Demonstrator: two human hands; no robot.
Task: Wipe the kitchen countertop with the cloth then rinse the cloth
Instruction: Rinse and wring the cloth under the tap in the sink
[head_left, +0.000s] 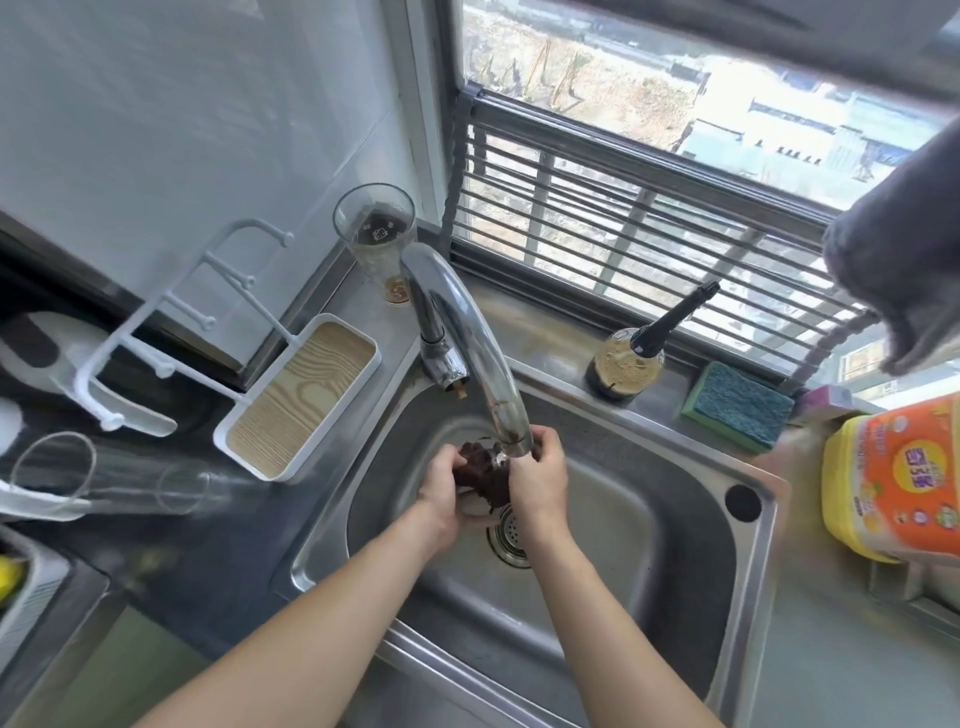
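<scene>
A dark brown wet cloth (483, 475) is bunched up under the spout of the chrome tap (467, 332), over the steel sink (649, 519). My left hand (441, 491) grips the cloth from the left. My right hand (540, 475) grips it from the right, fingers curled round it just below the spout. Water at the spout's mouth runs onto the cloth. The drain strainer (511, 535) lies right below my hands. The dark countertop (171, 551) stretches to the left of the sink.
A white tray with a wood-grain base (306, 395) and a white rack (156, 332) stand left of the sink. A glass (374, 228) stands behind the tap. A dark bottle (631, 358), a green-blue sponge (737, 405) and a yellow-orange detergent bottle (893, 478) sit at right. A grey cloth (893, 260) hangs upper right.
</scene>
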